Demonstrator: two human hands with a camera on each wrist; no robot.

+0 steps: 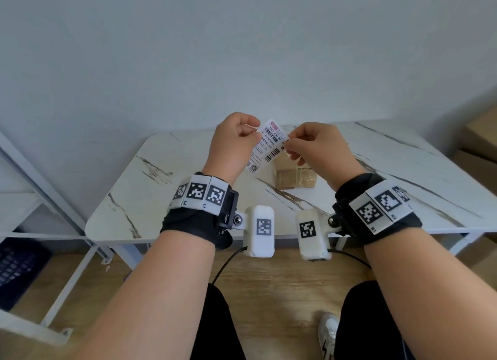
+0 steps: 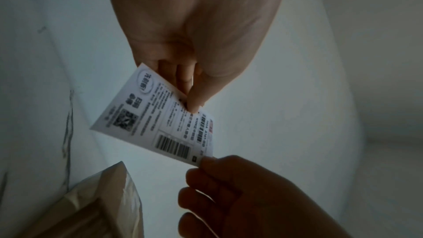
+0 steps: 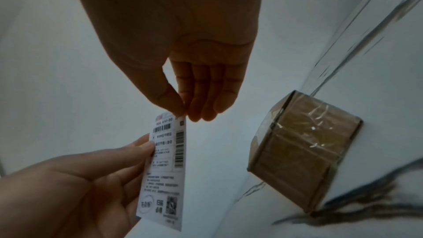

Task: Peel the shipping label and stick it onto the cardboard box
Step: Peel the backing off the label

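A white shipping label (image 1: 266, 147) with barcodes and a QR code hangs in the air above the table, held between both hands. My left hand (image 1: 256, 135) pinches its left edge (image 2: 193, 104) with thumb and fingers. My right hand (image 1: 289, 144) pinches the label's upper right corner (image 3: 183, 113) between thumb and fingertips. Whether the label has parted from its backing I cannot tell. The small cardboard box (image 1: 295, 175), wrapped in clear tape (image 3: 304, 151), sits on the marble-patterned table (image 1: 161, 171) just below and behind the label, untouched.
A white metal shelf frame (image 1: 40, 198) stands left of the table, with a dark crate (image 1: 16, 265) under it. Larger cardboard boxes (image 1: 478, 144) sit at the far right. A pale wall rises right behind the table. My legs and a shoe (image 1: 328, 335) are below.
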